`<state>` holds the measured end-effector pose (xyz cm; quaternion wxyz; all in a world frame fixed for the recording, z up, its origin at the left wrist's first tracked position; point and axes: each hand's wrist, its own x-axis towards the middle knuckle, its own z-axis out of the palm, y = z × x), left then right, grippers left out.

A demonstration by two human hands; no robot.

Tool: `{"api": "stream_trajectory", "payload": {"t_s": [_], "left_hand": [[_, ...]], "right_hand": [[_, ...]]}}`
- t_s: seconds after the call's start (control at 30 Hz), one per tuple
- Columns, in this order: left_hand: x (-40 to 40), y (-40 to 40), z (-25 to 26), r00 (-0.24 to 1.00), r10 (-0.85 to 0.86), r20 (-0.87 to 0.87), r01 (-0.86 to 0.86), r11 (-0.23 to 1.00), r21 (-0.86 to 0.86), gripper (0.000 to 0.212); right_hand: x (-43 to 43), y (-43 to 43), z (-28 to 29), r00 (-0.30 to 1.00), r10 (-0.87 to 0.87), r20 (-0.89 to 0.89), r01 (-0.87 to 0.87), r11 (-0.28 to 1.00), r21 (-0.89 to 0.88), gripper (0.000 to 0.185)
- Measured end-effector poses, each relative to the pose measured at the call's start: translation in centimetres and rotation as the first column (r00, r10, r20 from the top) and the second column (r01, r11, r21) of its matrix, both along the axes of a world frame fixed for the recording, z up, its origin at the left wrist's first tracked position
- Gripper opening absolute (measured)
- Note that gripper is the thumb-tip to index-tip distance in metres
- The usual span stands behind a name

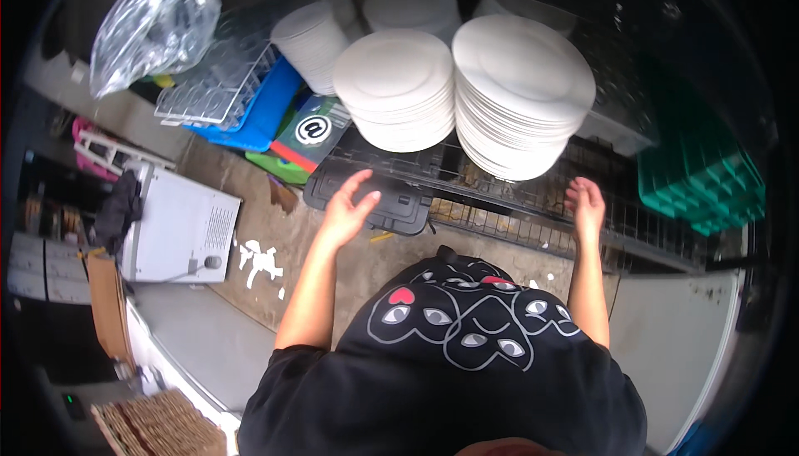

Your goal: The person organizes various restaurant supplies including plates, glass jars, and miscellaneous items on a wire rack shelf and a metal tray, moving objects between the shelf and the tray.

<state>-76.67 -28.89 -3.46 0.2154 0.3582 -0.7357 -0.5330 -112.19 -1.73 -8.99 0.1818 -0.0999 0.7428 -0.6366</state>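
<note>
My left hand [351, 208] hangs with its fingers apart and holds nothing, just in front of a black plastic lid [399, 206]. On the right, my right hand [585, 205] is also empty, its fingers slightly bent, below a tall stack of white plates [521, 75]. Another stack of white plates [394, 72] stands beside that one, beyond my left hand. Both stacks rest on a black wire shelf [474, 175]. Behind them are more white plates [411, 3] and a leaning stack of smaller white dishes [311, 35]. Neither hand touches the plates.
To the left are a blue crate [262, 109], a white wire rack [240, 91] with clear glassware, and a clear plastic bag [156, 25]. A green plastic crate [702, 187] stands right. A white appliance [181, 225] and white scraps [261, 261] lie to the lower left.
</note>
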Motion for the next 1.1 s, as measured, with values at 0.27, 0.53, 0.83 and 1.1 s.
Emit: {"api": "stream_trajectory", "payload": {"t_s": [0.27,0.53,0.83,1.1], "left_hand": [[2.0,7.6,-1.3,0.970,0.227,0.091,-0.240,0.953,0.186,0.047],[6.5,17.4,-1.8,0.804,0.568,0.177,-0.584,0.810,0.051,0.048],[13.2,28.0,0.8,0.304,0.952,0.046,-0.953,0.303,0.032,0.046],[17.9,32.6,4.0,-0.074,0.996,-0.039,-0.993,-0.077,-0.085,0.046]], "right_hand": [[-2.8,-1.2,7.8,0.761,0.009,-0.649,-0.146,0.977,-0.157,0.017],[-1.1,-5.4,9.6,0.394,0.342,-0.853,-0.661,0.750,-0.006,0.017],[6.7,-10.3,8.9,0.162,0.572,-0.804,-0.951,0.308,0.027,0.018],[8.7,-12.6,8.7,0.138,0.628,-0.766,-0.971,0.238,0.020,0.018]]}}
